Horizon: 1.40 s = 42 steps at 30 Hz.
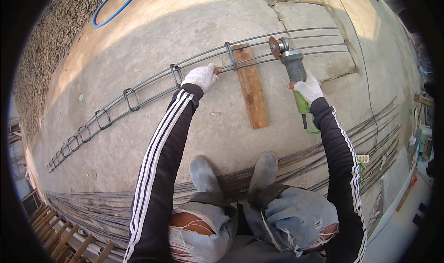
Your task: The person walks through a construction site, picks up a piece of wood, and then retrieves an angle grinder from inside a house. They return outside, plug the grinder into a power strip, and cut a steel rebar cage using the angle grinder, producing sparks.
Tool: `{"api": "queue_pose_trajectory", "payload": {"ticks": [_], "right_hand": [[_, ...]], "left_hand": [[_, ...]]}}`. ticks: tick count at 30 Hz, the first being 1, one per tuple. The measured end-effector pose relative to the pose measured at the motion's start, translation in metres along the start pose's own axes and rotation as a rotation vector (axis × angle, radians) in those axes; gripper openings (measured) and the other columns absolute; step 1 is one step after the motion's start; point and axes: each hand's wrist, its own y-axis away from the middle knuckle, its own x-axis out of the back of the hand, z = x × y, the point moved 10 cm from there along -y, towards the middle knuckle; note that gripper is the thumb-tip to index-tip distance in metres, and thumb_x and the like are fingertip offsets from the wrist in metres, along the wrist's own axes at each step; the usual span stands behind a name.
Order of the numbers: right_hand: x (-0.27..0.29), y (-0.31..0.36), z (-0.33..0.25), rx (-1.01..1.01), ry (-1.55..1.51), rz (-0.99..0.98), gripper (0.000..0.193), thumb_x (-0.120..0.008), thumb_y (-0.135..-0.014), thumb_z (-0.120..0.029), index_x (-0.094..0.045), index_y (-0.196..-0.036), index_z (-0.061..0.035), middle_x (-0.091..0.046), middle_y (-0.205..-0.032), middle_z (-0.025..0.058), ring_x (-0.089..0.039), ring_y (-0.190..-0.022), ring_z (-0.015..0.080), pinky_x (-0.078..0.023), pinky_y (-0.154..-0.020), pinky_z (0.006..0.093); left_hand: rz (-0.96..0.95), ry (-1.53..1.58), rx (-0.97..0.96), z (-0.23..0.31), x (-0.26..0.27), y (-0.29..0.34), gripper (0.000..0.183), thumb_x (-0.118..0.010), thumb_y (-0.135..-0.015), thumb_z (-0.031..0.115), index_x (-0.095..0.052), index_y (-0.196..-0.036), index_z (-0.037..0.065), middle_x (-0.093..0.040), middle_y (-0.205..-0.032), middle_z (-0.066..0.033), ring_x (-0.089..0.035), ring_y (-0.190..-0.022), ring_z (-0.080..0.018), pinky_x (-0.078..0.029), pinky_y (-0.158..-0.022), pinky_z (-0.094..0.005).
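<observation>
My right hand [309, 88], in a white knit glove, is wrapped round the green body of an angle grinder [292, 65]. Its reddish-brown disc [274, 47] stands over the long bars near their right ends; whether it touches them I cannot tell. My left hand [202, 77], gloved too, is closed on the near bars of a rebar cage [152, 90], made of long steel bars with square stirrups [131, 99] along them. A wooden plank [252, 94] lies crosswise beneath the bars, between my hands, close to one stirrup [230, 56].
Many loose steel rods [296, 159] lie on the concrete floor [138, 152] around my boots [203, 173]. A power strip [362, 158] with a green cord sits at the right. A blue hose [115, 14] curves at the far left by gravel [55, 45]. Wooden poles [60, 235] are at the lower left.
</observation>
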Motion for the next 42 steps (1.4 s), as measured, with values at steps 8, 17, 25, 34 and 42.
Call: {"api": "queue_pose_trajectory", "payload": {"ticks": [8, 17, 25, 34, 42], "right_hand": [[0.004, 0.001, 0.000, -0.008, 0.128, 0.021, 0.061, -0.086, -0.065, -0.025, -0.063, -0.115, -0.0002, -0.070, -0.103, 0.0178, -0.067, -0.095, 0.0306, -0.053, -0.088, 0.0377], [0.007, 0.010, 0.002, 0.004, 0.142, 0.030, 0.059, -0.086, -0.065, -0.020, -0.063, -0.116, 0.0006, -0.071, -0.101, 0.0154, -0.067, -0.093, 0.0281, -0.053, -0.086, 0.0385], [0.008, 0.010, 0.000, -0.020, 0.214, 0.015, 0.066, -0.086, -0.064, -0.030, -0.062, -0.119, -0.0008, -0.071, -0.106, 0.0216, -0.068, -0.101, 0.0357, -0.053, -0.090, 0.0402], [0.003, 0.002, -0.002, -0.029, 0.175, -0.002, 0.066, -0.085, -0.064, -0.028, -0.062, -0.119, 0.0003, -0.070, -0.105, 0.0217, -0.069, -0.099, 0.0351, -0.053, -0.089, 0.0399], [0.003, 0.003, -0.002, -0.017, 0.174, 0.006, 0.066, -0.084, -0.065, -0.027, -0.062, -0.120, -0.0006, -0.070, -0.105, 0.0210, -0.069, -0.098, 0.0349, -0.053, -0.089, 0.0402]], "left_hand": [[0.017, -0.004, -0.006, -0.003, -0.002, -0.002, 0.044, -0.045, -0.108, 0.044, -0.064, -0.111, 0.004, -0.071, -0.102, -0.0251, -0.068, -0.101, -0.0435, -0.052, -0.087, -0.0522], [0.034, 0.010, -0.001, -0.005, -0.004, -0.003, 0.043, -0.046, -0.107, 0.043, -0.064, -0.109, 0.004, -0.071, -0.101, -0.0252, -0.068, -0.100, -0.0435, -0.051, -0.086, -0.0531], [0.027, 0.003, 0.008, -0.002, -0.001, -0.001, 0.043, -0.046, -0.107, 0.044, -0.063, -0.109, 0.004, -0.071, -0.101, -0.0262, -0.068, -0.101, -0.0448, -0.051, -0.086, -0.0537], [0.026, 0.005, 0.005, -0.003, -0.002, -0.001, 0.044, -0.046, -0.106, 0.044, -0.063, -0.108, 0.003, -0.071, -0.101, -0.0269, -0.067, -0.102, -0.0447, -0.051, -0.087, -0.0535], [0.014, 0.001, 0.022, -0.005, -0.004, -0.002, 0.044, -0.047, -0.105, 0.046, -0.065, -0.116, 0.008, -0.072, -0.107, -0.0237, -0.069, -0.105, -0.0410, -0.053, -0.090, -0.0518]]}}
